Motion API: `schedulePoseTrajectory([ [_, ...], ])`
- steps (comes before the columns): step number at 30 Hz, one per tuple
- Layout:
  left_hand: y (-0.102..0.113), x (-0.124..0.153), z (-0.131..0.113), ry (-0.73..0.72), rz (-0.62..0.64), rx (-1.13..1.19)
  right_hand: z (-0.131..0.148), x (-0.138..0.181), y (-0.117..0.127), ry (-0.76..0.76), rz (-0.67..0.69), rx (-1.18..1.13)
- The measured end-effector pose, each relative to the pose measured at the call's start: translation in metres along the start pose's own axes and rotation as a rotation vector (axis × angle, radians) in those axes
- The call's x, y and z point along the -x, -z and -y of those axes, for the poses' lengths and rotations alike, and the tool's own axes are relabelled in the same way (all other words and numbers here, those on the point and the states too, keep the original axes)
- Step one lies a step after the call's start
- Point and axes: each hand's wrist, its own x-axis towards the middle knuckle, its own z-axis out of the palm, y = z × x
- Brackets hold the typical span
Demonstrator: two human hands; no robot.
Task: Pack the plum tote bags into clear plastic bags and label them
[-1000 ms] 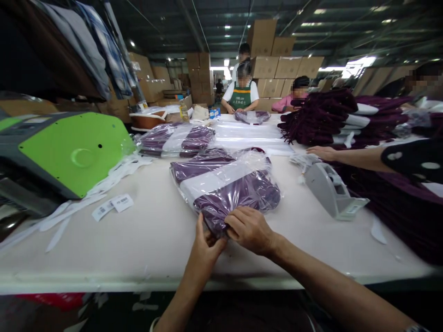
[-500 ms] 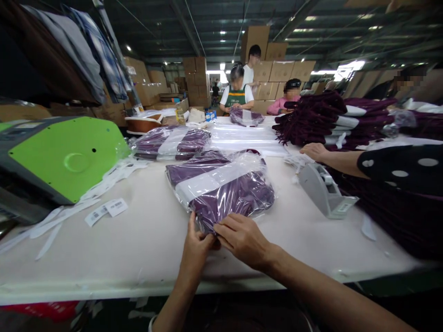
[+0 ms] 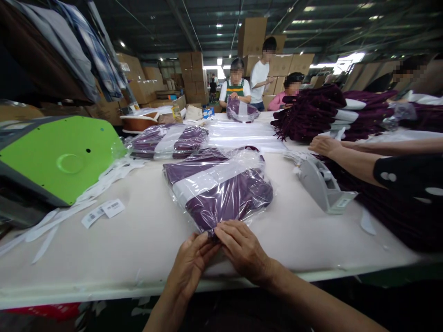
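Note:
A folded purple garment (image 3: 221, 203) with a white paper band (image 3: 204, 180) across it lies in a clear plastic bag (image 3: 254, 161) on the table in front of me. At the bag's near corner, my left hand (image 3: 194, 260) is closed, thumb and fingers pinching the plastic. My right hand (image 3: 242, 246) grips the same corner from the right, its fingers bent over the edge. The two hands meet there, so the gathered plastic between them is partly hidden. The garment stays flat on the table beyond my fingertips.
Left are a green machine (image 3: 65, 159), white strips (image 3: 44, 230) and printed labels (image 3: 104, 212). Another bagged garment (image 3: 169, 140) lies behind. A grey tape dispenser (image 3: 325, 184) stands right, near a co-worker's hand (image 3: 325, 145) and stacked purple garments (image 3: 311, 113). People work across the table (image 3: 145, 240).
My left hand has turned, its raised index finger now folded in to the bag's corner. On the right, the co-worker's arm has shifted rightward and a second forearm shows.

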Motion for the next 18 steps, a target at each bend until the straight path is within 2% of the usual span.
schedulePoseTrajectory([
  [3, -0.001, 0.001, -0.007, 0.103, 0.087, -0.044, 0.005, 0.003, 0.001, 0.021, 0.027, 0.043],
  [6, -0.007, -0.004, -0.011, 0.125, 0.146, -0.118, 0.017, 0.007, 0.000, -0.021, 0.069, 0.090],
  [11, -0.008, -0.017, -0.010, 0.174, 0.155, -0.226, 0.041, 0.006, 0.009, -0.117, 0.185, 0.077],
  [14, -0.004, -0.021, -0.011, 0.165, 0.063, -0.307, 0.030, 0.001, 0.036, -0.209, 0.226, -0.104],
  [16, -0.003, -0.023, -0.010, 0.154, -0.013, -0.354, 0.004, 0.001, 0.066, -0.362, 0.143, -0.154],
  [18, 0.000, -0.026, -0.008, 0.169, -0.078, -0.361, -0.033, 0.008, 0.105, -0.567, -0.005, -0.070],
])
